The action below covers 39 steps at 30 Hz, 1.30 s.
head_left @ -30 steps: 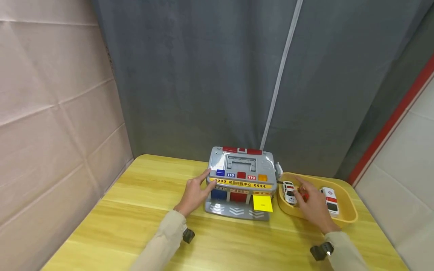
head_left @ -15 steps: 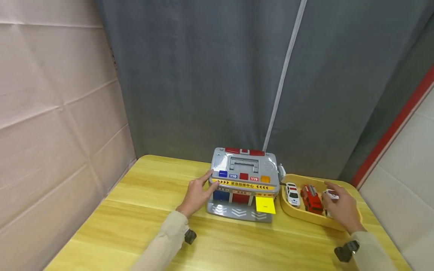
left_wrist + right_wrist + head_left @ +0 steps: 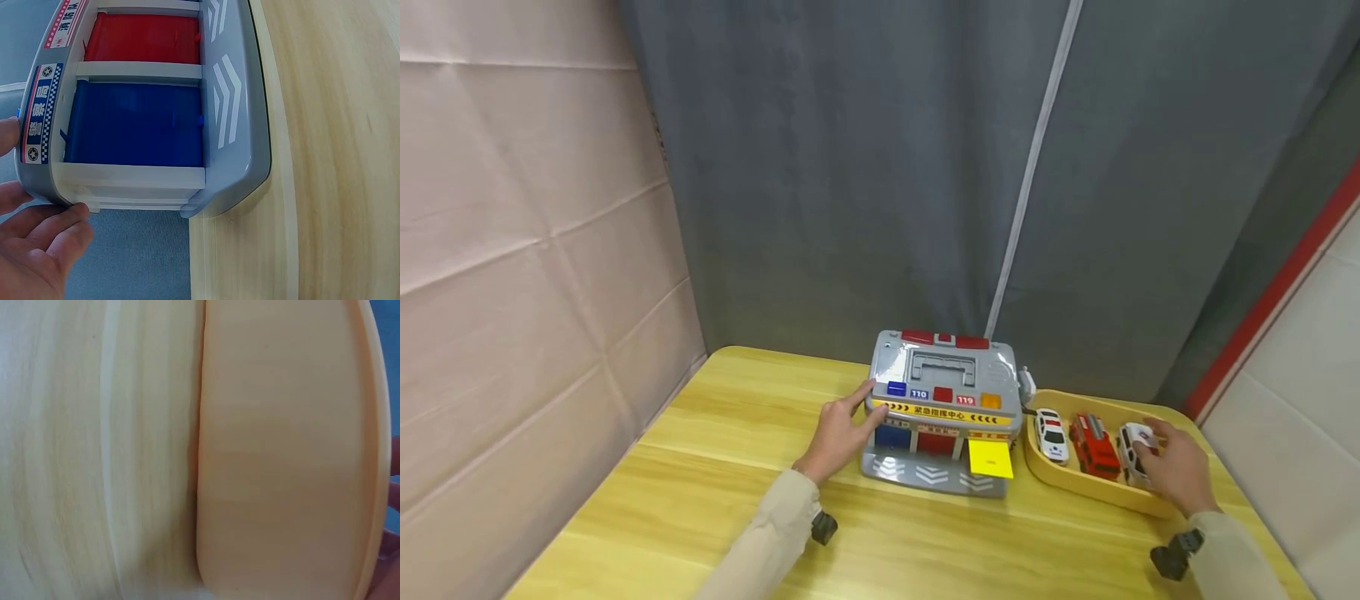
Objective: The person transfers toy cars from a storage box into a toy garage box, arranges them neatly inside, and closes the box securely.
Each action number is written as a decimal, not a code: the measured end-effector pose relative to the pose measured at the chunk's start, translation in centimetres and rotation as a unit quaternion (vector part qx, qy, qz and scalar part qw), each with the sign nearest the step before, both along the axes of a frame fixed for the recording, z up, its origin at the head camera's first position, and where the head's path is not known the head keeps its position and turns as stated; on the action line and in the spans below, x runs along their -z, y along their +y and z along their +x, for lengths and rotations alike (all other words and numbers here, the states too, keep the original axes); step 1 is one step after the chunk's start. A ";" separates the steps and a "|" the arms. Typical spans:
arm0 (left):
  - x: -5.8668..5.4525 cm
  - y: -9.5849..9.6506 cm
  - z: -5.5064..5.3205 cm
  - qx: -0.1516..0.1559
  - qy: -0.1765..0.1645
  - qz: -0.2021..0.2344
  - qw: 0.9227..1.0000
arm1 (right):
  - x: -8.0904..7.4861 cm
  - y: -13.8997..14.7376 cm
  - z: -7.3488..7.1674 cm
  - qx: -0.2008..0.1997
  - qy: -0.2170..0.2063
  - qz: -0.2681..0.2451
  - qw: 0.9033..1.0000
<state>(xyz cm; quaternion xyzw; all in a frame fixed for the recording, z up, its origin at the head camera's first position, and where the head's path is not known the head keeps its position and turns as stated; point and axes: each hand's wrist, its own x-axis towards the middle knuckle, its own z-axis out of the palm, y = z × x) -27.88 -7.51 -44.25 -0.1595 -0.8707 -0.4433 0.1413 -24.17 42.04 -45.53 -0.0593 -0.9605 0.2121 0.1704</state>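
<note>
Your right hand (image 3: 1180, 471) is down at the white toy car (image 3: 1127, 446), which sits at the right end of the yellow tray (image 3: 1075, 482), right next to the red fire truck (image 3: 1094, 450). Thumb and fingers are either side of it with only a small gap, but I can't tell if you've actually pinched it; the tray wall hides it in the right wrist view. Your left hand (image 3: 837, 437) has the front left roof corner of the toy station (image 3: 946, 412) between thumb and fingers.

Handling-wise, I'd guess the car's light, stiff and a bit slick, so don't squeeze hard. Take it across the sides, around mid-body, and lift straight so you don't snag the truck. The station looks like hollow hard plastic, probably easy to shove around. Personally I'd stay off that yellow flap (image 3: 990, 459); its hinge could be fragile.
</note>
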 end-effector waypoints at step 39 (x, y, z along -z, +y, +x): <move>0.0 -0.1 -0.1 0.006 -0.011 0.004 1.000 | -0.1 0.8 -1.7 0.049 -0.168 -0.049 0.983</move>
